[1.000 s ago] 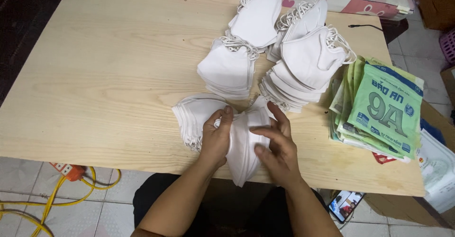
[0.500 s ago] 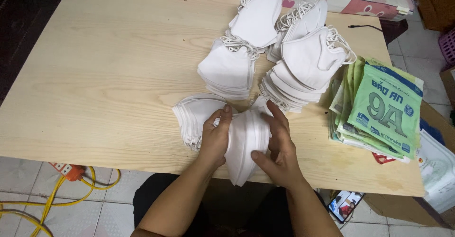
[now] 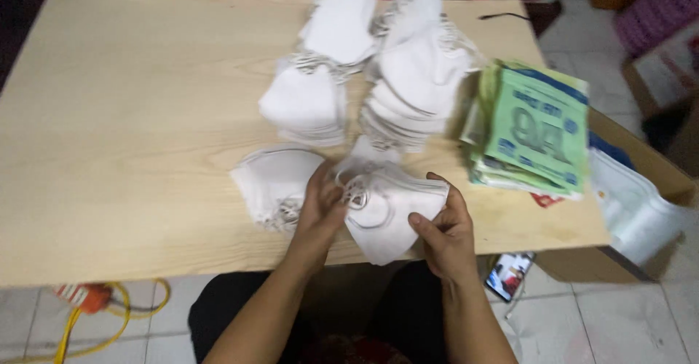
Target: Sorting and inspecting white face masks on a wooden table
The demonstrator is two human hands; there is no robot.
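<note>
Here, at the near edge of the pale wooden table (image 3: 131, 116), both hands are closed around a small bundle of white folded face masks (image 3: 386, 215), held just above the tabletop and partly over its front edge. The left hand (image 3: 320, 207) pinches the bundle's left end, where the thin ear loops bunch together, fingers curled in; the right hand (image 3: 444, 229) cups the right side from below, thumb pressed on top. These masks look light and soft, the sort of thing that bends and fans apart, so I'd judge a grip across the whole thickness of the folded edge keeps them squared better than a tug on the loops, which would likely stretch or tangle. Just left of the hands lies another short pile of masks (image 3: 277, 182), and farther back sit three more white stacks (image 3: 306, 105), (image 3: 342, 18), (image 3: 419, 80), loosely heaped and leaning. To the right is a stack of flat green printed pouches (image 3: 535, 127); whether they hold anything I cannot tell. A clear plastic bag (image 3: 641, 215) rests beside the table, contents unclear, and a phone (image 3: 508, 277) lies on the tiled floor.
</note>
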